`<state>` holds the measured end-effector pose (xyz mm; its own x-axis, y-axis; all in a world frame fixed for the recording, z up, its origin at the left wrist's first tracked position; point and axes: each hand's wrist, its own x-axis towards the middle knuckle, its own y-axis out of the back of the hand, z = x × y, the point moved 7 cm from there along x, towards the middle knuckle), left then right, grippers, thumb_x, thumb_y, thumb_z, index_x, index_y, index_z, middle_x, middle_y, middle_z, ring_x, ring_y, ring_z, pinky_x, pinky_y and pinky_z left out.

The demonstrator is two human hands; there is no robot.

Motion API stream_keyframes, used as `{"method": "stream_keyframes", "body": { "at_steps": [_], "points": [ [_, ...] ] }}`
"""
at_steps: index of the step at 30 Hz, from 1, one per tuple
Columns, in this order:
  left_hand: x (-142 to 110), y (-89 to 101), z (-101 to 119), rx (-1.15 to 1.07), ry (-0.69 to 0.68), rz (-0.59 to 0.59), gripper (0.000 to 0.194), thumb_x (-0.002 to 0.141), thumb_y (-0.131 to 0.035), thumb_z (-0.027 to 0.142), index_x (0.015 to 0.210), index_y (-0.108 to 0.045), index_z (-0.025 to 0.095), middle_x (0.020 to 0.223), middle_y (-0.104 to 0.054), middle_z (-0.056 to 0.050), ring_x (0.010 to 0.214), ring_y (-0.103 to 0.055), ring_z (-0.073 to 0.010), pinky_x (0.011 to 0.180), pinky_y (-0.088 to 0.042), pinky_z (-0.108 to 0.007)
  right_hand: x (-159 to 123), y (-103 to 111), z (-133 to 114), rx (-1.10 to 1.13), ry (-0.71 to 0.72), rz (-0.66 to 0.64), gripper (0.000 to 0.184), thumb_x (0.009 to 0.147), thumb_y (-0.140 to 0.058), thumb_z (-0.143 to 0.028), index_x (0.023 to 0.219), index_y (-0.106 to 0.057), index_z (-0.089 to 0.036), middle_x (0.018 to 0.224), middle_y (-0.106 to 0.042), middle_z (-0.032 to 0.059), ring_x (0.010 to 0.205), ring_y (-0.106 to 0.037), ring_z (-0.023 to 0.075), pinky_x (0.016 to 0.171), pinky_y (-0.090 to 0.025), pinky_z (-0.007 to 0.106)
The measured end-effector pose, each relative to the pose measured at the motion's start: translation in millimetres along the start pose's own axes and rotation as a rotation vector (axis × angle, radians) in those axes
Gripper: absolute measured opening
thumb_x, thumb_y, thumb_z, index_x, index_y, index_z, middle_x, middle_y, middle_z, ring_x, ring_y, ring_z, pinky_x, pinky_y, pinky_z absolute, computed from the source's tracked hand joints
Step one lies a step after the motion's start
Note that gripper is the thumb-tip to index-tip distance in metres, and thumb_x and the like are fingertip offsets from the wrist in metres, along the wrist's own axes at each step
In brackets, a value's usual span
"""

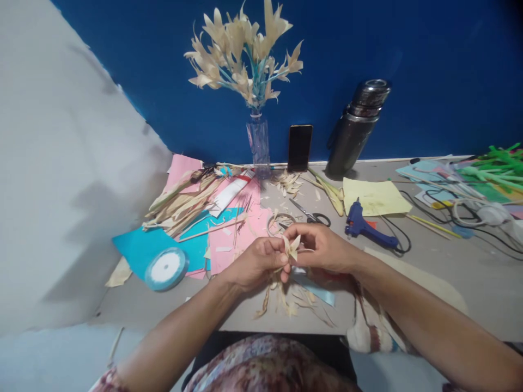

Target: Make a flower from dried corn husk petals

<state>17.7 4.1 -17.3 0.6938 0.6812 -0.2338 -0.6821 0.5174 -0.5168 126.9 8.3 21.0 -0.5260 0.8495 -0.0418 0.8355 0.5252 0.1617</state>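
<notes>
Low over the front of the table, my two hands meet around a small pale corn-husk flower. My left hand pinches it near the base with thumb and fingers. From the other side, my right hand closes its fingers on the flower as well; its fingertips are partly hidden. Beneath the hands lie husk scraps and a strip of light blue ribbon. Just beyond them is a pair of scissors with dark handles.
A clear vase of husk flowers, a phone and a flask stand along the blue wall. A ribbon spool and husks lie left; a blue glue gun, cables and green stems lie right.
</notes>
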Motion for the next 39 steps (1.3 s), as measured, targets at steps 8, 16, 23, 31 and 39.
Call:
{"method": "stream_keyframes", "body": {
  "at_steps": [8,16,23,31,39],
  "points": [
    [-1,-3.4,-7,-0.022,0.077,-0.065,0.035,0.067,-0.086,0.037,0.075,-0.067,0.008,0.06,-0.064,-0.005,0.048,-0.059,-0.0119,0.049,-0.044,-0.022,-1,-2,-9,-0.088,0.056,-0.043,0.01,0.076,-0.072,-0.02,0.081,-0.063,-0.019,0.078,-0.063,-0.0009,0.065,-0.06,0.0125,0.057,-0.046,0.022],
    [1,-1.9,-6,-0.013,0.07,-0.022,0.035,0.065,-0.087,0.037,0.071,-0.068,0.008,0.056,-0.063,-0.004,0.043,-0.056,-0.0094,0.047,-0.041,-0.02,-2,2,-21,-0.214,0.23,0.012,0.012,0.073,-0.072,-0.015,0.078,-0.061,-0.017,0.087,-0.06,0.0007,0.075,-0.057,0.0117,0.07,-0.047,0.023],
    [-1,-3.7,0,-0.07,-0.001,0.02,0.031,0.062,-0.089,0.032,0.073,-0.071,0.009,0.061,-0.067,-0.004,0.045,-0.057,-0.0089,0.049,-0.045,-0.02,-4,3,-29,-0.259,0.314,0.067,0.013,0.072,-0.07,-0.012,0.077,-0.061,-0.018,0.086,-0.06,0.0015,0.075,-0.056,0.0132,0.069,-0.047,0.024],
    [-1,1.5,-2,-0.091,0.014,0.053,0.031,0.062,-0.09,0.029,0.078,-0.073,0.01,0.067,-0.07,-0.006,0.05,-0.062,-0.0109,0.052,-0.049,-0.021,-7,8,-37,-0.35,0.367,0.088,0.012,0.074,-0.071,-0.015,0.077,-0.059,-0.019,0.085,-0.06,0.0026,0.076,-0.056,0.015,0.072,-0.045,0.027],
    [-1,5.7,-4,-0.078,0.015,0.122,0.03,0.063,-0.089,0.029,0.078,-0.07,0.01,0.061,-0.067,-0.004,0.046,-0.058,-0.0089,0.048,-0.045,-0.018,-7,7,-34,-0.376,0.355,0.12,0.014,0.074,-0.072,-0.012,0.079,-0.061,-0.019,0.087,-0.061,0.0024,0.077,-0.057,0.0149,0.07,-0.045,0.026]
  ]
}}
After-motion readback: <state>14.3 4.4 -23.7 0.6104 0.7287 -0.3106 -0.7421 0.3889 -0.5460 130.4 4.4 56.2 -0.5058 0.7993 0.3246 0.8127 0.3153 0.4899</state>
